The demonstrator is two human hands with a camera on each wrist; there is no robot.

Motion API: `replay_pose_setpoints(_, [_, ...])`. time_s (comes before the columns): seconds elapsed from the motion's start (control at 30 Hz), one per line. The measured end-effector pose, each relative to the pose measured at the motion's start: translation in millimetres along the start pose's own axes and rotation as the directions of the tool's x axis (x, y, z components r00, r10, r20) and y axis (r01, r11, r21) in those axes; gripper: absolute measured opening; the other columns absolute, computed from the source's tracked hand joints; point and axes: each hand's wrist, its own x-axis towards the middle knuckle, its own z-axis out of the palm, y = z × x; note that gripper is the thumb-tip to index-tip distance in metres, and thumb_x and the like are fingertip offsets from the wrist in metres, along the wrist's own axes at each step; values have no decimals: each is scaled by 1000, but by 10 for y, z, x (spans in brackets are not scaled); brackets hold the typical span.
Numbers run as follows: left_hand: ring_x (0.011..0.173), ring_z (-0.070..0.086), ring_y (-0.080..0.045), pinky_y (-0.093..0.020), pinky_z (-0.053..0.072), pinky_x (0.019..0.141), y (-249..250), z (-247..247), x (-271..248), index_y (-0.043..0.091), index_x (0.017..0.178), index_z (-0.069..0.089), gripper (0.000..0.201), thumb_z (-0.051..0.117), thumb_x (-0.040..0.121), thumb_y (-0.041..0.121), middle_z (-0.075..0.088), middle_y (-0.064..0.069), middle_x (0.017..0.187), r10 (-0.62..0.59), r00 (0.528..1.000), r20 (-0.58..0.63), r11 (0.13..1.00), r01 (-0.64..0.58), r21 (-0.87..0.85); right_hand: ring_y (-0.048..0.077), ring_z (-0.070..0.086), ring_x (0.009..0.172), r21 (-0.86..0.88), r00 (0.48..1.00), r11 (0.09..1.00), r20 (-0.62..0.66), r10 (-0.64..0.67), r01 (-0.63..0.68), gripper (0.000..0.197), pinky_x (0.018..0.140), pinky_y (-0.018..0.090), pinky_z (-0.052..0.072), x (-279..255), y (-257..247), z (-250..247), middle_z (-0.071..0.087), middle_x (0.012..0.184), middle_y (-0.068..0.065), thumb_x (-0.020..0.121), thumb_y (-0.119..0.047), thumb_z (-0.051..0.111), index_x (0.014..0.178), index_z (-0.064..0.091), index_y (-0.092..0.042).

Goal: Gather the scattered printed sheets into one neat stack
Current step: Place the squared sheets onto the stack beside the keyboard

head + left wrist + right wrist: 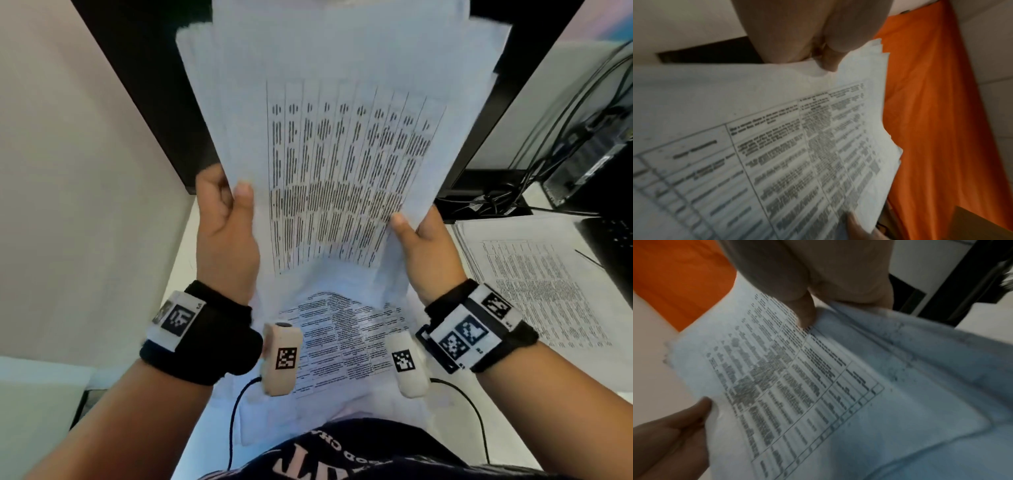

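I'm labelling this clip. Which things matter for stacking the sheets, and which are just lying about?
Job:
held sheets
left hand
right hand
sheet on the desk
sheets at right

Lying about:
cables
black device

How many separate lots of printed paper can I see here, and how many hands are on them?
Bundle held up in the air: 1
Printed sheets lying on the desk below: 1 lot
Pile on the desk to the right: 1
Hands gripping the bundle: 2, left hand, right hand
Total: 3 paper lots, 2 hands
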Motion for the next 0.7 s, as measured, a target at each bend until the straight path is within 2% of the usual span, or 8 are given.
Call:
replay_pose_setpoints(0.1, [98,53,16,-2,39,83,-12,58,-66,8,128,36,25,34,102,8,58,15,113,69,996,-56,998,-69,-11,-20,50,106,47,995,994,-34,-92,94,43,94,5,41,-75,-58,45,55,118,-23,97,-11,46,139,40,-16])
replay_pose_setpoints(0.17, [103,51,18,0,38,86,-85,79,-143,1,135,29,35,35,102,9,53,7,124,60,996,-59,998,-61,-12,-17,50,110,53,996,995,-20,-88,89,46,96,9,43,-162,8,74,54,121,-24,96,-12,49,140,37,-16])
replay_pose_setpoints(0.3, [95,51,27,4,39,77,-303,42,-286,18,133,26,36,41,101,16,49,24,116,-114,993,30,992,115,-42,-16,51,110,24,999,999,-5,-41,41,47,92,11,44,-273,206,83,53,117,-30,93,-14,56,134,36,-23])
replay_pose_setpoints(0.4, [107,54,13,-8,44,85,-425,-16,-261,25,133,28,40,48,99,20,54,17,122,-157,987,24,987,158,-39,-27,48,100,29,999,999,-40,-31,32,48,86,-1,39,-261,198,99,50,114,-32,94,-7,52,137,35,-18])
replay_pose_setpoints(0.47, [106,53,15,-6,43,84,-430,-4,-217,28,131,30,38,48,98,20,54,19,121,-153,988,30,987,154,-35,-30,46,99,42,998,999,-59,-28,30,49,88,-3,38,-236,146,128,53,117,-24,96,-6,48,142,34,-15])
replay_pose_setpoints(0.53, [100,52,22,1,40,79,-393,49,-185,36,122,32,33,45,99,16,52,24,117,-128,991,30,990,129,-49,-24,49,104,54,998,998,-65,-22,26,46,95,5,41,-216,86,158,56,120,-19,98,-9,45,141,36,-19])
replay_pose_setpoints(0.6, [103,51,21,2,39,81,-371,96,-181,41,115,34,33,44,100,14,51,24,117,-99,995,24,994,100,-52,-22,50,105,47,998,998,-60,-26,29,40,92,3,42,-200,58,178,56,117,-25,98,-12,44,135,39,-27])
replay_pose_setpoints(0.7, [107,52,15,-3,42,83,-500,105,-206,34,123,33,30,44,100,17,52,21,120,-136,990,32,989,137,-63,-25,49,99,71,999,997,-49,2,1,38,88,-1,40,-188,93,193,54,116,-27,98,-16,46,122,35,-43])
